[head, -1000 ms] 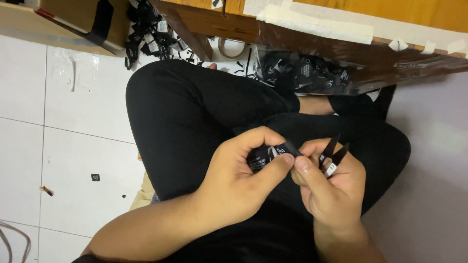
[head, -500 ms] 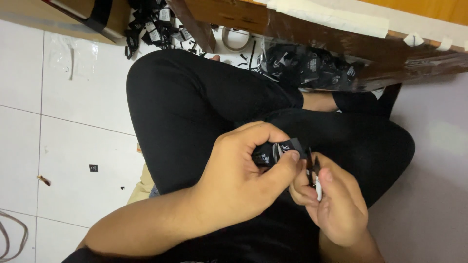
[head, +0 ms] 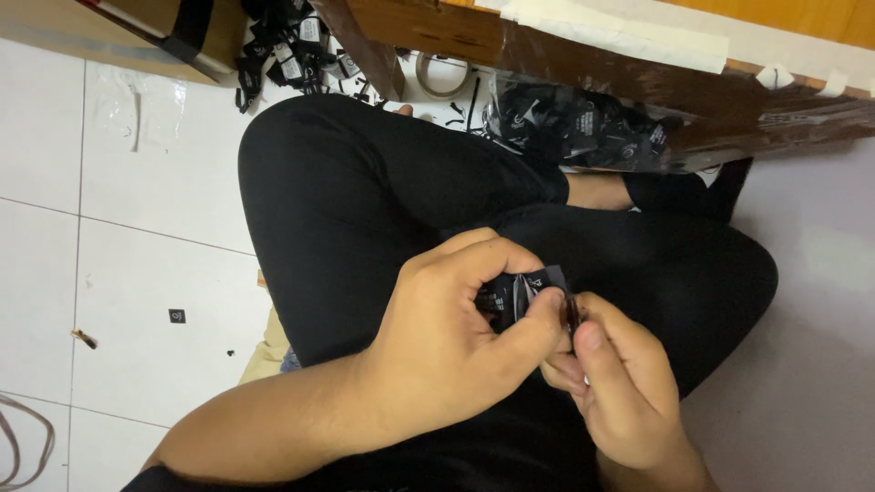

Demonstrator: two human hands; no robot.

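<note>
My left hand (head: 456, 333) grips a small stack of black fabric labels (head: 517, 296) between thumb and fingers, held over my lap. My right hand (head: 615, 387) is just to its right, with fingers pinched on a thin black label piece (head: 572, 314) pressed against the edge of the stack. Both hands touch each other above my crossed legs in black trousers (head: 383, 200). What lies inside my right palm is hidden.
A clear bag of black labels (head: 583, 128) lies under a dark wooden board (head: 547, 46) ahead. More loose black labels (head: 292, 46) and a tape roll (head: 442, 73) sit on the white tiled floor (head: 118, 273). A cardboard box (head: 137, 23) is at top left.
My right hand has closed in against the left, bringing its thin black piece from an upright spread position down to the edge of the stack. The view shifted slightly downward.
</note>
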